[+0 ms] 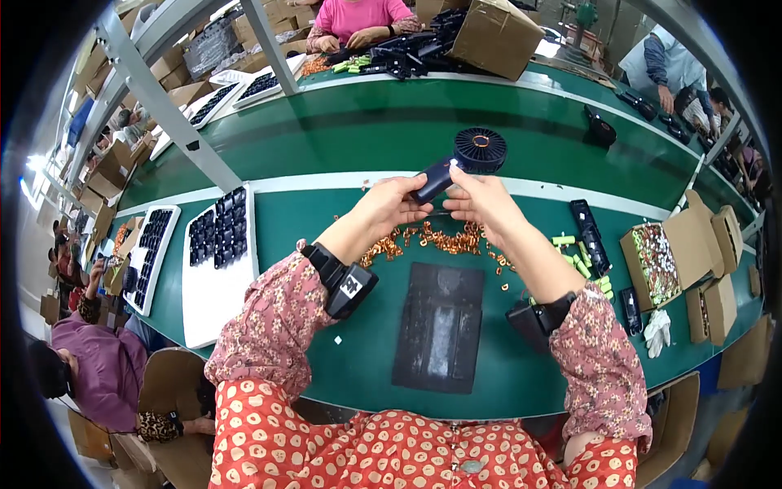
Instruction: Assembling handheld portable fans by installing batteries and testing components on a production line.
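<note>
A wide green desk point(358, 367) is covered by several groups of parts. On its left, a long white tray point(213, 297) is placed, partly filled with glossy black moulded pieces point(218, 231). On its right, an opened brown cardboard box point(692, 240) is filled with small green, white and reddish pieces point(654, 261). Near the front edge, a flat black rectangular mat point(440, 322) is laid.

Beyond the mat, a dark navy handheld fan point(472, 156) with a round ribbed head is held above the desk, tilted, its head toward the upper right. The lower handle is grasped by the left hand point(388, 204); the upper handle is held by the right hand point(481, 200), its thumb laid near the head.

Bright green cylinders point(582, 262) are scattered to the right; they could be rolled away if they are bumped by the right hand. Below the fan, small copper-coloured pieces point(452, 241) are spread. If the left grip is loosened while the thumb is pressed, the fan could probably be dropped among them, and its surface scratched.
</note>
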A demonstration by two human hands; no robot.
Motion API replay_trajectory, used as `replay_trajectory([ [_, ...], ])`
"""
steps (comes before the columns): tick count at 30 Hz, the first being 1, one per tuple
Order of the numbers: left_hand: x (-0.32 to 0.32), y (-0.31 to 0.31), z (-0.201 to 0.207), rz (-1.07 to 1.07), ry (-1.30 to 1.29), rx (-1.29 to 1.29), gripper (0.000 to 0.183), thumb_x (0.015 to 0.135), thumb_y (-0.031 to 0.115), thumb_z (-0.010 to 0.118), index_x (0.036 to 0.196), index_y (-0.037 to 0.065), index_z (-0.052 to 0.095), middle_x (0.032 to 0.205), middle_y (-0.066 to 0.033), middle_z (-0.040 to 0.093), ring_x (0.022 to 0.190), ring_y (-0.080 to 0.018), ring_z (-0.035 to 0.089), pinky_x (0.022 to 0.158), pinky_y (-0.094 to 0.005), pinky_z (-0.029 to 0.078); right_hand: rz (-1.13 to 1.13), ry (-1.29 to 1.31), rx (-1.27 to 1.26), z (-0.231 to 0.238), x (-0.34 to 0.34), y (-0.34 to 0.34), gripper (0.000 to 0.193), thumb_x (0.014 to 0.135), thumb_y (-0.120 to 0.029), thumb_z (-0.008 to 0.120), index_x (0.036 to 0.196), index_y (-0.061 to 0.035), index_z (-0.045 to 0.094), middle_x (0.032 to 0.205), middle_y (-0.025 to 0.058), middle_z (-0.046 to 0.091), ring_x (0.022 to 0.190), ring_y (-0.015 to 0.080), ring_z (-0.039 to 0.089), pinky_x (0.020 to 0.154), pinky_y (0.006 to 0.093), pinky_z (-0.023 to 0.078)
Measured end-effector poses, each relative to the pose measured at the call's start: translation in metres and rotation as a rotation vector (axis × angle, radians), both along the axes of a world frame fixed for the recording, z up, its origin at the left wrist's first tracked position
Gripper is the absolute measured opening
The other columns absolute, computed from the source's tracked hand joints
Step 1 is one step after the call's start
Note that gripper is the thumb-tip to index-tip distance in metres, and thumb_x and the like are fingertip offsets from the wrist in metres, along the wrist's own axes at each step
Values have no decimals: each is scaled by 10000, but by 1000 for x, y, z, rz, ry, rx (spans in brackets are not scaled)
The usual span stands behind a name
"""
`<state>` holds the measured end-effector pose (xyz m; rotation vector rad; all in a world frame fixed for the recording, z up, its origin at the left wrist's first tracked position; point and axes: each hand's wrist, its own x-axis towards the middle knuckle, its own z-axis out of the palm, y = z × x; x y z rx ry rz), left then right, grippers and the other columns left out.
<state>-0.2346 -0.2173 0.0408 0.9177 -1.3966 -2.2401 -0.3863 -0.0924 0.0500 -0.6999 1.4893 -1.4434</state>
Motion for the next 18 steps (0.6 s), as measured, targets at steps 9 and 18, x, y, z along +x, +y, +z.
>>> replay_trajectory([
  [9, -38, -212, -24, 131, -318, -90, 213, 891, 72, 649, 1065, 29, 534, 931, -94, 589, 698, -195, 614, 622, -312, 558, -16, -84, -211, -7, 35, 87, 355, 1013, -177, 520, 1283, 49, 480, 1140, 142, 636, 953, 194, 648, 821, 309, 524],
  [18, -79, -189, 22, 239, 291, -379, 498, 941, 18, 527, 1412, -58, 383, 1373, -193, 514, 1206, -283, 560, 994, -385, 482, -145, -23, -248, -16, 43, 117, 284, 1020, -113, 465, 1258, 39, 497, 1080, 134, 647, 874, 189, 654, 785, 313, 529],
])
